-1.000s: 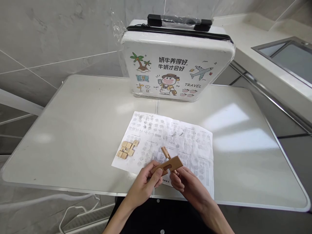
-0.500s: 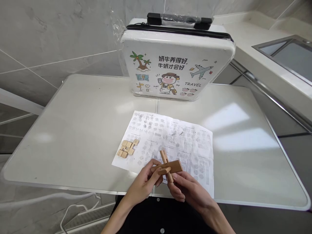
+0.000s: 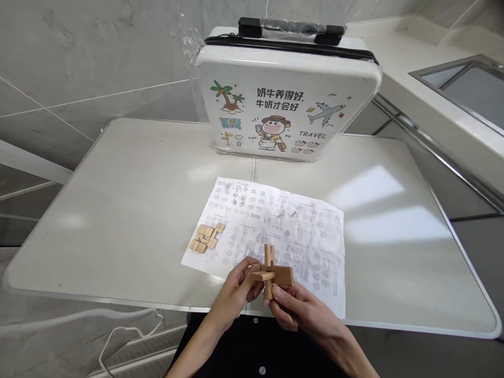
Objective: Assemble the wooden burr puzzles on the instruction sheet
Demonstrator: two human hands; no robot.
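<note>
Interlocked wooden puzzle pieces (image 3: 282, 275) form a cross shape between my two hands, above the near edge of a printed sheet (image 3: 271, 210). My left hand (image 3: 239, 283) pinches the left side of the cross with thumb and fingers. Around the lower end of its upright piece, my right hand (image 3: 297, 304) is closed, thumb in front. The upright piece has a slot and a small dark mark near its top. Some fingertips are hidden behind the wood. On the sheet's left part lies a flat cluster of small light wooden blocks (image 3: 205, 239).
A white table (image 3: 129, 210) carries the sheet. At its back stands a white suitcase (image 3: 279, 73) in clear plastic, with cartoon prints and a black handle. A counter with a sink (image 3: 464, 79) is at the right. A white cable (image 3: 118, 331) hangs below the left front.
The wooden cross has turned in my hands: its tilted piece now stands nearly upright. My right thumb has moved up onto the front of the wood.
</note>
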